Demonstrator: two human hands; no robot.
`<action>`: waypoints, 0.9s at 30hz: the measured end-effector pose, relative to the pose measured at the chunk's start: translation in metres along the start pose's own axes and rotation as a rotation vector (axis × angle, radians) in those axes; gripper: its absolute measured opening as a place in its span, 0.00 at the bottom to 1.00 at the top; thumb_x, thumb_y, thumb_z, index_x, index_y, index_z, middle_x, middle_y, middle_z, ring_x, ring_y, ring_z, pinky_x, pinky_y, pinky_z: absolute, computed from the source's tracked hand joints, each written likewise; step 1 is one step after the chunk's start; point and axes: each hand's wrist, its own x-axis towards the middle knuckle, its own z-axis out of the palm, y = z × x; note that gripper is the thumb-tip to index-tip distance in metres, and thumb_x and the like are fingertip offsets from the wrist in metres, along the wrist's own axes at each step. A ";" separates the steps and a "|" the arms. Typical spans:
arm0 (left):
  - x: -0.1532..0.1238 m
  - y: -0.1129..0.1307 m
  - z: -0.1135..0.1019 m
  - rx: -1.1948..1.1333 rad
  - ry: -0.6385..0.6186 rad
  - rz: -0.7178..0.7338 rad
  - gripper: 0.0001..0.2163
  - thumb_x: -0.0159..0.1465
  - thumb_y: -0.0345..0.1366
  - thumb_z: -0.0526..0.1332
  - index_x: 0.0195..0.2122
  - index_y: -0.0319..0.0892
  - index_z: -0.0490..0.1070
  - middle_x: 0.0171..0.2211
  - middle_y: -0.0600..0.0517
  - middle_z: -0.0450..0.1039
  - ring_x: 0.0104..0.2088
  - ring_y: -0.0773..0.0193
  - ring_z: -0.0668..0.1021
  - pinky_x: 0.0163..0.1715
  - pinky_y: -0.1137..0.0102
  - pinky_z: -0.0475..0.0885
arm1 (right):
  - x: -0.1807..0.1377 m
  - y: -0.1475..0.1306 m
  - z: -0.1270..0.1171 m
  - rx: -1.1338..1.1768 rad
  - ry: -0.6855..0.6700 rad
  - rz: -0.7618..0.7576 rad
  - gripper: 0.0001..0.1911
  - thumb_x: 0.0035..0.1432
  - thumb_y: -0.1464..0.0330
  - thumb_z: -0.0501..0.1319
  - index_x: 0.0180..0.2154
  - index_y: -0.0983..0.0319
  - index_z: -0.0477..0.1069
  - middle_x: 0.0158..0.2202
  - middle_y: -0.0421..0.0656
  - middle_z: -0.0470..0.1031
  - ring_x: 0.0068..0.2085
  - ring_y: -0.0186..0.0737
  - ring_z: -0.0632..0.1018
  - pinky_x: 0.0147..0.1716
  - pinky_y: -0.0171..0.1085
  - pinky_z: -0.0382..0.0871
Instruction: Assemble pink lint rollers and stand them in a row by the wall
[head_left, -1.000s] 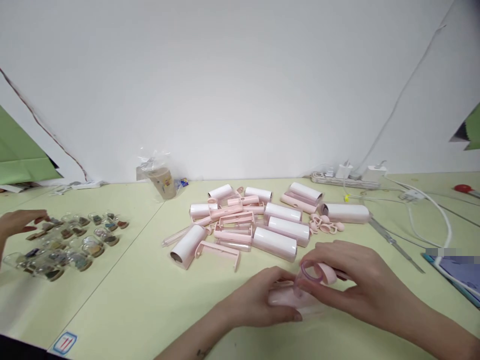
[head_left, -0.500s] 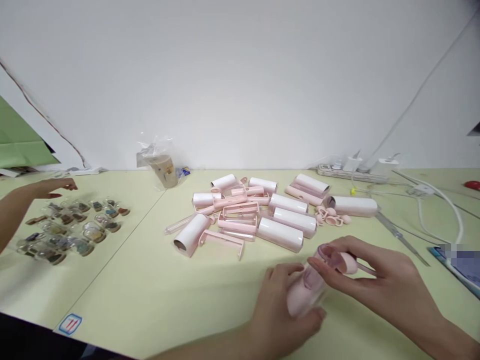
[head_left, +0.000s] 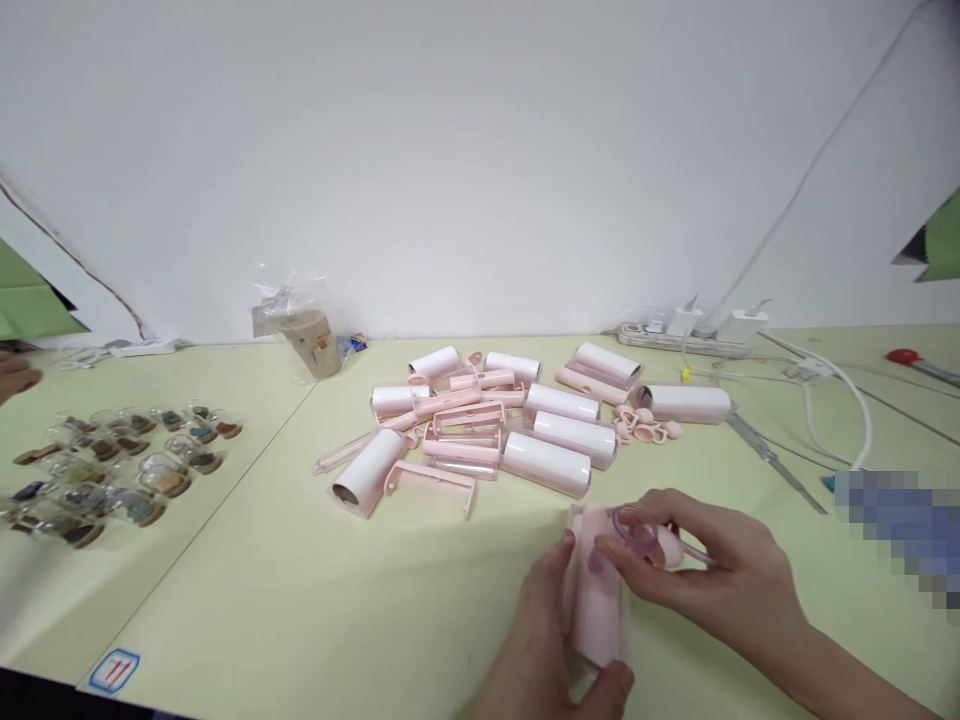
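Note:
My left hand grips a long pale pink roller-like piece with a glossy clear outer layer. It is tilted upright over the table, and my fingers wrap its left side and lower end. At its upper end, my right hand pinches a translucent purple loop. A rounded pink end and a thin rod show beside the loop, between my fingers. My palm hides the rest, so I cannot tell its full shape.
Beyond my hands lie several white paper rolls, pink frames and small pink pieces. Small glass domes stand left, near another person's hand. A bagged cup, a power strip and a craft knife surround them.
The pink piece has turned more upright, and both hands have shifted slightly left and down in view. The other person's hand has moved back toward the left edge. The camera view has shifted right.

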 end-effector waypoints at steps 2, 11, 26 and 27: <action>0.001 0.007 -0.017 -0.008 -0.086 0.025 0.34 0.53 0.27 0.57 0.59 0.42 0.42 0.60 0.46 0.49 0.59 0.58 0.55 0.59 0.63 0.50 | -0.006 0.001 0.002 0.069 -0.016 0.123 0.08 0.49 0.63 0.63 0.25 0.57 0.65 0.18 0.34 0.68 0.18 0.31 0.69 0.18 0.30 0.65; 0.023 0.054 -0.074 0.356 -0.201 -0.096 0.47 0.43 0.34 0.68 0.60 0.52 0.40 0.59 0.45 0.50 0.51 0.49 0.66 0.45 0.60 0.65 | 0.000 0.030 -0.049 0.133 -0.240 0.188 0.10 0.56 0.62 0.56 0.41 0.55 0.61 0.30 0.39 0.71 0.34 0.38 0.75 0.30 0.31 0.72; 0.075 0.044 -0.007 -0.304 -0.114 0.312 0.06 0.46 0.26 0.55 0.26 0.39 0.58 0.22 0.57 0.55 0.23 0.74 0.60 0.21 0.77 0.56 | 0.042 -0.006 -0.032 0.142 -0.502 0.028 0.06 0.56 0.64 0.58 0.29 0.58 0.64 0.32 0.40 0.68 0.34 0.38 0.70 0.33 0.35 0.66; 0.075 0.045 -0.008 -0.282 -0.138 0.300 0.05 0.46 0.26 0.54 0.25 0.40 0.58 0.21 0.58 0.54 0.22 0.73 0.59 0.20 0.76 0.55 | 0.042 -0.006 -0.032 0.153 -0.500 0.014 0.06 0.57 0.64 0.56 0.30 0.58 0.65 0.33 0.41 0.68 0.35 0.38 0.70 0.34 0.35 0.66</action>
